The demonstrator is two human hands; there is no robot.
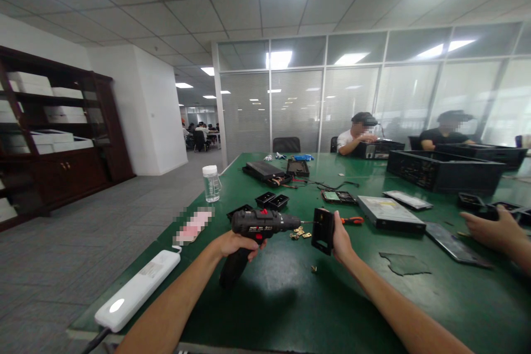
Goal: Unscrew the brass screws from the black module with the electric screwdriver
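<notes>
The green worktop is carrying the loose parts. Above it, the left hand is gripping the handle of a power drill, and the right hand's grip is closing on the edge of a black part, which is standing roughly upright ahead of the chuck. The thin bit is pointing at that part; whether it is touching, the view is not showing. With only one hand bracing the part, torque could be twisting it loose, and a slipping bit could be endangering the fingers. Brass-coloured pieces are lying below, where a knock could be scattering them.
</notes>
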